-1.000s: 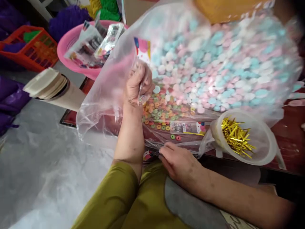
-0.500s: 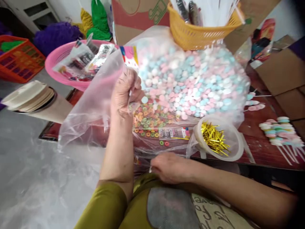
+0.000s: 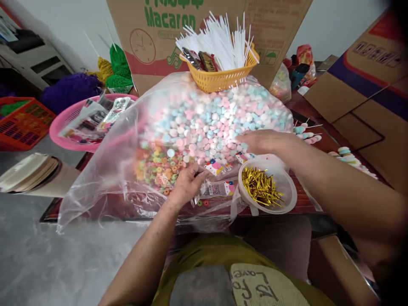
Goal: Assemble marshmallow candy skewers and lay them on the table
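My left hand (image 3: 188,182) is closed at the near edge of the big clear bag, its thumb and fingers pinching a small clear plastic bag (image 3: 198,196). Under and beyond that hand lie orange, yellow and green ring candies (image 3: 159,165). My right hand (image 3: 256,142) reaches in from the right, low over a heap of pink, blue and white round candies (image 3: 210,123); its fingertips are blurred against the heap. Between the hands lie small printed packets (image 3: 214,167). A translucent tub (image 3: 290,195) with gold twist ties (image 3: 261,187) stands in front of my right forearm.
A yellow basket (image 3: 216,80) of white sticks stands behind the heap, before a large cardboard box (image 3: 127,25). To the left are a pink basket (image 3: 55,127) of packets and an orange crate (image 3: 22,131). Candy skewers (image 3: 307,134) lie right on the red table.
My left hand has come down from its raised position to the ring candies. My right hand has moved from near my lap up to the candy heap. The view has shifted.
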A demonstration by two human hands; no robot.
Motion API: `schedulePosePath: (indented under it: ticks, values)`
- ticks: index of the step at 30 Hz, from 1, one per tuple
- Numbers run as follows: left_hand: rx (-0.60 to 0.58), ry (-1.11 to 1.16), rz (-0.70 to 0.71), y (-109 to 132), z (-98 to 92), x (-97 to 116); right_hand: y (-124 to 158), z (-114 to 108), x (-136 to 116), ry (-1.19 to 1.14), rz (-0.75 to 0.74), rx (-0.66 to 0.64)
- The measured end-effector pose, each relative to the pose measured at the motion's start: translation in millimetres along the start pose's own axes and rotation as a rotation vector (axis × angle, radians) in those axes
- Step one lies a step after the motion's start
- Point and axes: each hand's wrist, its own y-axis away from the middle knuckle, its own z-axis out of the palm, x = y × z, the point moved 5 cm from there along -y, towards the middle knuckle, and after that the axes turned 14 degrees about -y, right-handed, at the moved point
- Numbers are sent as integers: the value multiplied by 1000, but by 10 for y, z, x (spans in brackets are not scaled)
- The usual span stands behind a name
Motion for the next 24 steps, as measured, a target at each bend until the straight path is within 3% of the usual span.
schedulePosePath:
  ticks: [4,7,10,12,14,16,18,19,21,22,24]
  values:
    - [-45,1,-55,69,197,-116,709,-72,702,67,212,-172]
    - [-17,5,-75,48,308,-151,1190,253,822,-88,222,-257]
    - [25,25,-86,-16,299,-155,1390,580,674,-194,261,-175]
    - [63,43,-92,-52,212,-131,1413,629,542,-195,315,-94]
    - [88,55,-92,-59,100,-63,1417,481,421,-143,369,14]
    - [61,59,-59,-36,24,71,1428,158,268,-104,356,239]
    - [3,35,25,5,-1,269,1428,-135,17,-193,182,447]
    - [-17,5,81,28,-4,380,1399,-191,-146,-318,27,440]
    - [-34,-84,188,73,-4,587,1309,-90,-474,-639,-237,191]
    - [-54,-129,231,95,4,670,1268,18,-595,-781,-291,65]
    - [-138,-215,289,141,45,776,1200,236,-701,-1009,-286,-20]
